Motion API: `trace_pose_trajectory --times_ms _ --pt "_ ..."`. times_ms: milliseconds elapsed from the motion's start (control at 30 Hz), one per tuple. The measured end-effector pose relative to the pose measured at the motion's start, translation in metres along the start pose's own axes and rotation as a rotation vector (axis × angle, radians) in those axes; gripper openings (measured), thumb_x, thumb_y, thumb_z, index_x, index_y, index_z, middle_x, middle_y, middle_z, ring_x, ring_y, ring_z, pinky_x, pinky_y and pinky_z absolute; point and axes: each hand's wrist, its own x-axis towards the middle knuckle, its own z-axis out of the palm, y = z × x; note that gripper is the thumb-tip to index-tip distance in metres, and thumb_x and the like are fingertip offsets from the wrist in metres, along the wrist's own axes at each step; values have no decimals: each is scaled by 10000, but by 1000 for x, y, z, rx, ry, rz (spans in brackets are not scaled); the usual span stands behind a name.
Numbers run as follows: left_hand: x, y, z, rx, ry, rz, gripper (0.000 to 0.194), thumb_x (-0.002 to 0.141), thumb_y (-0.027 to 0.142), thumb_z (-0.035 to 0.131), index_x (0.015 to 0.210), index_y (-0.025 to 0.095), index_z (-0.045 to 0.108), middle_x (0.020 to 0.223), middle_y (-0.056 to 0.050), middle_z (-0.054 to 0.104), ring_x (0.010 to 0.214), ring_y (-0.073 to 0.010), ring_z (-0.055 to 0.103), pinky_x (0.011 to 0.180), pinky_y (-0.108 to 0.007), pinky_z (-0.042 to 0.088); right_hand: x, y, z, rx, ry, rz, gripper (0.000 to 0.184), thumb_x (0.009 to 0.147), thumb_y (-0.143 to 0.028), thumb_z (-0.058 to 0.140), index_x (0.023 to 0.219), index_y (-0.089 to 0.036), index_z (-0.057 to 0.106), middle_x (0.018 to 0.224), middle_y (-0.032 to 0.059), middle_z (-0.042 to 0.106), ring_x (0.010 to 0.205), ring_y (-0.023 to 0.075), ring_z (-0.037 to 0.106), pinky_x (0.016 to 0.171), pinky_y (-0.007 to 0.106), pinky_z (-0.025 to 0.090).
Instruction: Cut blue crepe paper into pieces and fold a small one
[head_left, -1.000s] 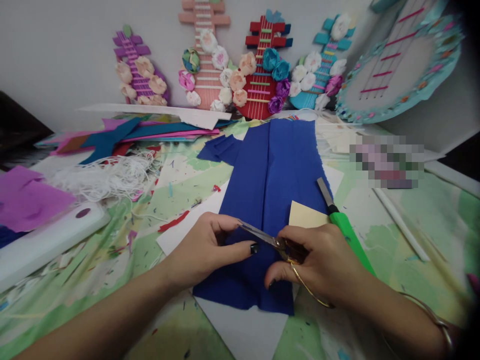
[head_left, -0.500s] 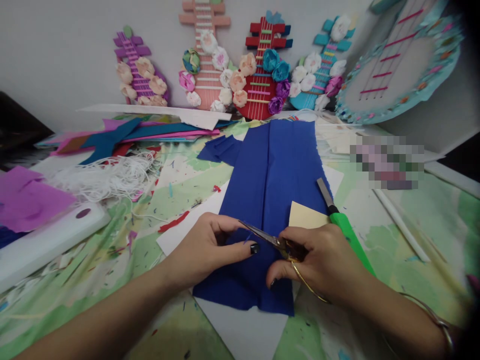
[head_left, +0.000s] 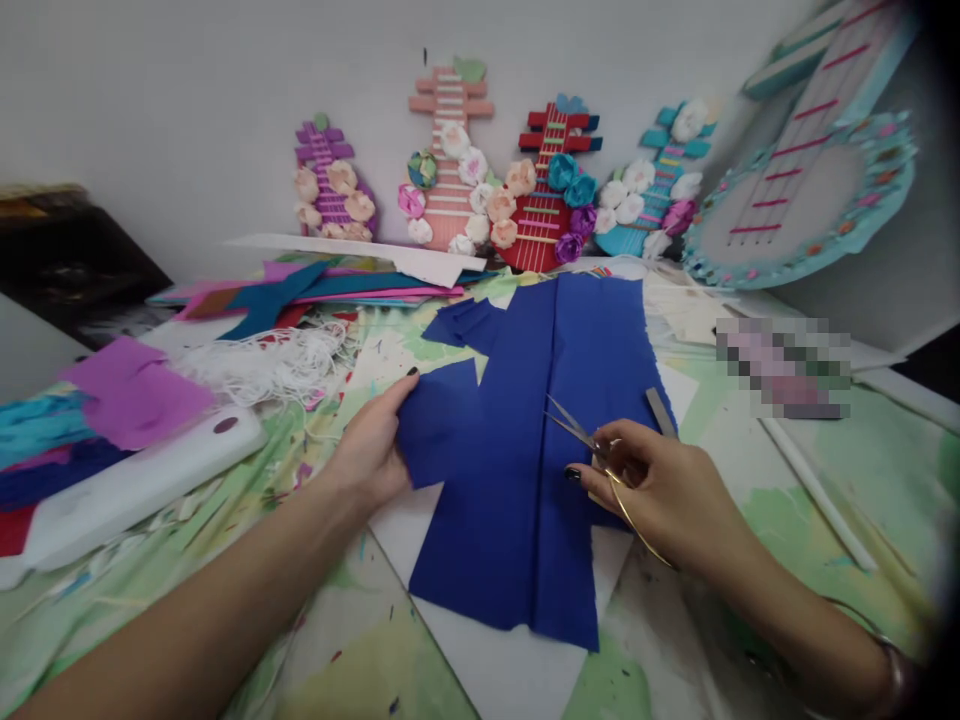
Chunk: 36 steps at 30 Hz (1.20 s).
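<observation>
A long sheet of dark blue paper (head_left: 555,450) lies on the table in front of me. My left hand (head_left: 371,445) pinches a cut-off piece of blue paper (head_left: 436,420) at the sheet's left edge and holds it apart from the sheet. My right hand (head_left: 664,490) grips small gold-handled scissors (head_left: 581,432) over the sheet's right half, blades slightly apart and pointing up-left. A grey blade (head_left: 660,410) of a cutter shows just behind this hand.
Several paper guitars with paper flowers (head_left: 540,190) lean on the back wall. Coloured sheets (head_left: 300,290), white string (head_left: 270,360), purple paper (head_left: 135,400) and a white tray (head_left: 142,480) lie left. White sticks (head_left: 817,495) lie right. The table (head_left: 360,650) is littered with scraps.
The cut ended: my left hand pulled a blue piece away to the left, and my right hand lifted the scissors up off the cut line. My head tilted, shifting the view down.
</observation>
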Motion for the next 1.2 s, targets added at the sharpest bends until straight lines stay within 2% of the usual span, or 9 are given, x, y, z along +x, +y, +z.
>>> trace_pose_trajectory --times_ms 200,267,367,533,633,733,967,1133,1200 --pt "24 12 -11 -13 -31 203 183 837 298 573 833 128 643 662 -35 671 579 -156 655 560 -246 551 12 9 -10 -141 148 -38 267 768 -436 605 920 -219 632 667 -9 645 560 154 568 550 258 388" --pt "27 16 -13 -15 -40 273 161 860 243 510 878 139 632 741 -34 694 676 -150 675 621 -239 555 16 8 -19 -222 89 30 259 765 -426 605 920 -221 640 712 0 666 614 168 598 580 261 396" --pt "24 18 -14 34 -138 284 178 822 254 562 941 144 637 870 -60 710 773 -187 680 674 -288 559 22 10 -40 -333 27 134 259 776 -406 596 938 -211 646 769 24 687 690 190 625 590 260 390" --pt "18 6 -14 209 -263 205 210 740 302 635 817 107 645 743 -88 699 646 -205 656 592 -302 526 15 27 -81 -488 -76 270 291 800 -421 555 846 -160 674 690 81 687 625 211 625 523 270 343" --pt "18 1 -16 355 -318 178 236 680 342 689 700 113 637 602 -45 651 542 -180 601 505 -264 460 -2 39 -94 -583 -182 365 286 815 -380 542 776 -132 679 678 114 682 630 231 639 516 279 345" --pt "20 0 -18 491 -361 205 298 639 412 716 652 125 638 543 -11 610 499 -154 546 476 -239 390 -21 48 -95 -676 -253 440 241 821 -303 568 782 -92 676 808 170 686 771 269 655 582 304 404" --pt "29 -2 -19 767 -403 304 353 615 459 714 758 140 669 672 -22 662 620 -170 583 566 -244 411 -49 53 -94 -704 -330 542 279 916 -328 561 1126 -145 579 1103 77 613 916 184 622 790 379 531" --pt "48 3 -5 1060 -330 348 286 806 413 634 847 130 640 740 -11 635 674 -161 595 614 -274 463 -50 32 -81 -667 -197 439 306 937 -367 499 1119 -128 562 1087 93 614 969 216 603 828 407 486" --pt "54 6 7 1183 -312 339 253 876 371 584 913 124 623 862 -26 634 750 -159 608 683 -314 506 -47 23 -69 -621 -165 368 353 948 -375 439 1141 -89 512 1013 157 643 946 262 616 768 361 453"
